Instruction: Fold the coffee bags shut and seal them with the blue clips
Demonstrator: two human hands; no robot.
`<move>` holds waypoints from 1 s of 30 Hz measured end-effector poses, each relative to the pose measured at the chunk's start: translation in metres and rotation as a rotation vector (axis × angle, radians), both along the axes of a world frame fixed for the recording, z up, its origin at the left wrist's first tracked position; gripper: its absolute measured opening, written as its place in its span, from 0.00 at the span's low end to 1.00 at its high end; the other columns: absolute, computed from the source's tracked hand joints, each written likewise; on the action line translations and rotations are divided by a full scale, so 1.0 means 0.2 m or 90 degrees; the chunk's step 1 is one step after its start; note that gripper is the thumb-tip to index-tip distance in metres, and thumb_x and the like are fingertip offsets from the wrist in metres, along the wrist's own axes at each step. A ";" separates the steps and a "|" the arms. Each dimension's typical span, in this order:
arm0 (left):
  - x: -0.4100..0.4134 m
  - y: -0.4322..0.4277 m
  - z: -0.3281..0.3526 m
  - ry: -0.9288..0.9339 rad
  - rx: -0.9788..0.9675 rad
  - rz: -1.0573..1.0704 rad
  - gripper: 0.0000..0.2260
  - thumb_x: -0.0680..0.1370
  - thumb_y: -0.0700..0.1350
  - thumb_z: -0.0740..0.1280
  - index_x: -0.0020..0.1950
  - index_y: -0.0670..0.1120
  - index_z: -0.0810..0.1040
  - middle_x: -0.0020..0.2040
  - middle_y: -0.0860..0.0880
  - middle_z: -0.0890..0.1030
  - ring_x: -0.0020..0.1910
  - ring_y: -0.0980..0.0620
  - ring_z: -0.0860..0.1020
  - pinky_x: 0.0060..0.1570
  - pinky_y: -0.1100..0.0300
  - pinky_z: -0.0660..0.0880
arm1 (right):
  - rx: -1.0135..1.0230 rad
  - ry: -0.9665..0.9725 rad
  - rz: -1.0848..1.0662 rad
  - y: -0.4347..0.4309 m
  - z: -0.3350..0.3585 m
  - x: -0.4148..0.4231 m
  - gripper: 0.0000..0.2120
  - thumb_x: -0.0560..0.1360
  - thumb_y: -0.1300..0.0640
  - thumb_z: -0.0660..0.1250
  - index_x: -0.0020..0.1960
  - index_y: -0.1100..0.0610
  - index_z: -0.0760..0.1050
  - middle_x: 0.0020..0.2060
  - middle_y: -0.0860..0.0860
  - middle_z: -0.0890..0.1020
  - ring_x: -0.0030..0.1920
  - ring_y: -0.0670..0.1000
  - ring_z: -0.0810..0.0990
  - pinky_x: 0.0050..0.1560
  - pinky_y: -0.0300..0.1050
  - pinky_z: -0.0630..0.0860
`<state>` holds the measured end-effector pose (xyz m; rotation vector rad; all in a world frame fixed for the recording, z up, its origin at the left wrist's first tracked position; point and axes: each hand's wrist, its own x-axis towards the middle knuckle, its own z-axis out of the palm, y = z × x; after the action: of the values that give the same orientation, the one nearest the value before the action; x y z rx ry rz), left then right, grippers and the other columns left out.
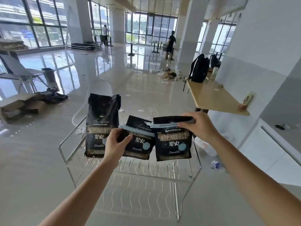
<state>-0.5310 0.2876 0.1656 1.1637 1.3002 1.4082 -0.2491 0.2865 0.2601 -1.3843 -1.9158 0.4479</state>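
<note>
Three black coffee bags stand on a wire rack [197,160]. The left bag [101,118] is tall, its top unfolded. The middle bag [138,144] is folded down with a blue clip [141,132] lying across its front. My left hand [116,142] grips the middle bag at its left edge, thumb on its face just under the clip. The right bag [173,142] is folded down too, and a second blue clip [164,124] spans its top. My right hand [199,126] pinches that clip's right end on the bag.
A white chair [99,90] stands behind the rack. A wooden table [211,97] with a black backpack [199,69] is to the right. Cardboard boxes [21,106] lie on the floor at left, a white plastic bag [205,145] at right. Two people stand far back.
</note>
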 end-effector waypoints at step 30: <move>0.09 -0.10 0.33 0.060 0.054 0.039 0.32 0.78 0.42 0.63 0.75 0.51 0.47 0.78 0.48 0.49 0.76 0.49 0.49 0.75 0.45 0.50 | 0.076 -0.275 -0.149 -0.12 0.02 -0.14 0.28 0.77 0.46 0.60 0.73 0.52 0.56 0.76 0.52 0.56 0.76 0.53 0.53 0.71 0.62 0.62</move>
<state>-0.5127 0.2676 0.2319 1.2698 1.3631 1.4808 -0.2777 0.2633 0.2637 -1.6999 -2.0355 -0.0879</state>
